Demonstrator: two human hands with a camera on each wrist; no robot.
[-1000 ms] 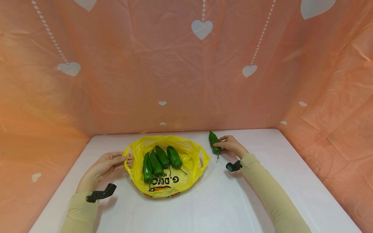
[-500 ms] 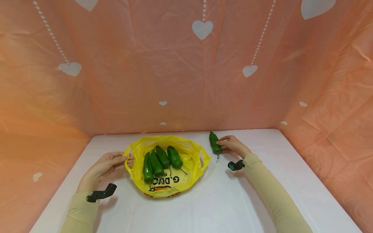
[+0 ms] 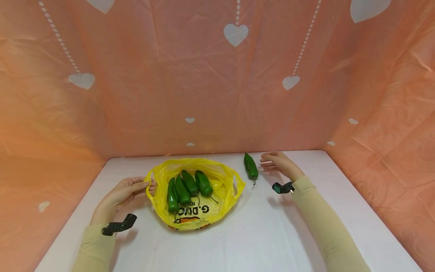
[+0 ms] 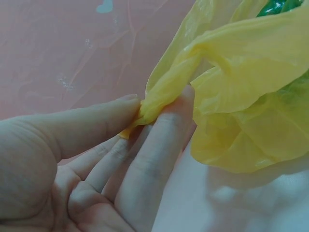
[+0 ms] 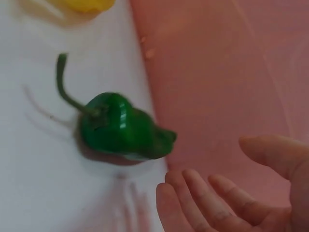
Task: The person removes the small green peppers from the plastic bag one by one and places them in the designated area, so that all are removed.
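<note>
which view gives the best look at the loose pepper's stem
The right wrist view: the stem is large there, its curve clear against the white table. The head view shows it thin and small; the left wrist view doesn't show it.

Creased orange-pink sheets (image 3: 190,90) enclose a white table (image 3: 251,241) on three sides — pale hearts (image 3: 236,35) dot them, some below dotted lines (image 3: 238,12) — yellower at left.
</note>
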